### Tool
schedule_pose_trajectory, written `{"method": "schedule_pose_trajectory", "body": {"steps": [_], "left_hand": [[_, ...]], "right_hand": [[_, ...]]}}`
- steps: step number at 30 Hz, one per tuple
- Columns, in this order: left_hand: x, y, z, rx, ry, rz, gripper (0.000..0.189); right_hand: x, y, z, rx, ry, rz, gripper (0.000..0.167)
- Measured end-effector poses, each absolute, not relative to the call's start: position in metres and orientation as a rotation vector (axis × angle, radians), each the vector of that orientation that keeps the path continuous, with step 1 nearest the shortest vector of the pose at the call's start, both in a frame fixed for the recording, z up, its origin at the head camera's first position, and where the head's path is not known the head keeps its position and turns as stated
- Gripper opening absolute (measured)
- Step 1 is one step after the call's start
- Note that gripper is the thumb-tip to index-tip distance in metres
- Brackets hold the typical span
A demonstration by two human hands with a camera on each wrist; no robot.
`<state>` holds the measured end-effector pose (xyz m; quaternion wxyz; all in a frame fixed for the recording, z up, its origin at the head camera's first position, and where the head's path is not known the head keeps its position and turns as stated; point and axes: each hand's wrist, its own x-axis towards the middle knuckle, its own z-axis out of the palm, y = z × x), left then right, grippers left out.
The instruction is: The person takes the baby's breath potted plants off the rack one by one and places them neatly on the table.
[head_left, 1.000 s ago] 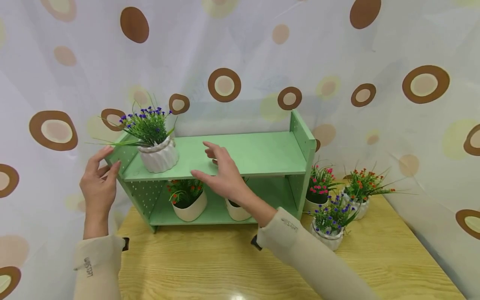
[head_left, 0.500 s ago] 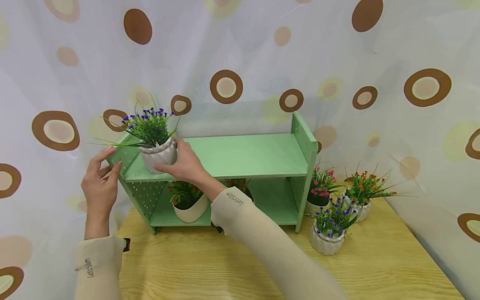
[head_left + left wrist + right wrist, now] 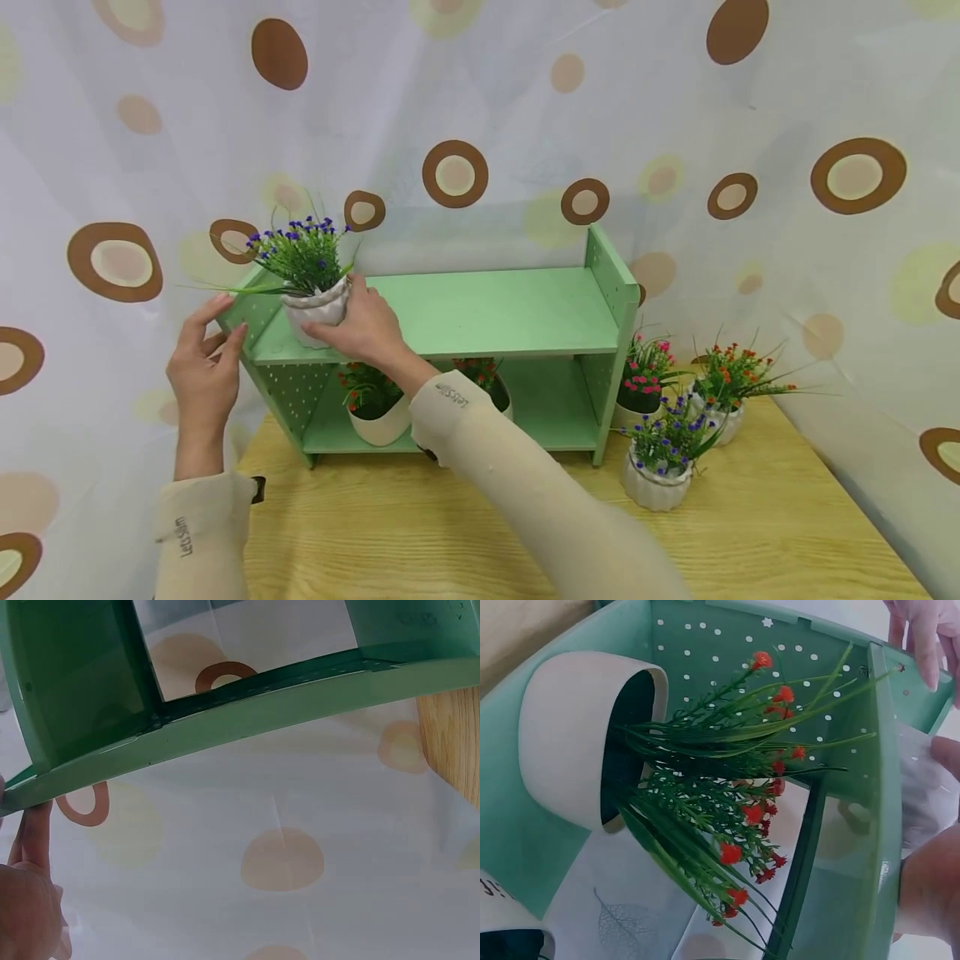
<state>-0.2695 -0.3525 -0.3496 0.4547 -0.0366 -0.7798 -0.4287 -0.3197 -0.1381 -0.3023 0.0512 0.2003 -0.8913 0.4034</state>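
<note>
In the head view, my right hand grips a white fluted flower pot on the upper shelf's left end. Purple flowers and green stems rise from this pot. My left hand pinches the left side panel of the green shelf, thumb on the inner side. The left wrist view has the left hand's fingers against the panel's edge. In the right wrist view, the right hand is partly cut off beside the white pot, above a cream pot with red flowers.
Two cream pots, a left one and a right one partly behind my sleeve, stand on the lower shelf. Right of the shelf, pots with pink flowers, orange flowers and purple flowers stand on the wooden table.
My right hand has moved left from above the middle of the upper shelf and taken hold of the white pot. The left hand stays at the side panel.
</note>
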Motion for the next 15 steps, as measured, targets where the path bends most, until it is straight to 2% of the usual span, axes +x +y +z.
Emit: {"method": "schedule_pose_trajectory", "body": {"steps": [7,12,15], "left_hand": [[-0.273,-0.353,-0.351,-0.065,-1.936,-1.055,0.042],[-0.273,-0.354,-0.353,-0.066,-1.919,-1.066,0.042],[-0.272,-0.354,-0.352,-0.091,-1.903,-1.066,0.042]], "right_hand": [[-0.321,-0.123,-0.302,0.631,-2.712,1.184,0.101],[-0.319,-0.093,-0.303,0.709,-2.695,1.297,0.103],[-0.32,-0.07,-0.306,0.751,-2.643,1.394,0.081]]}}
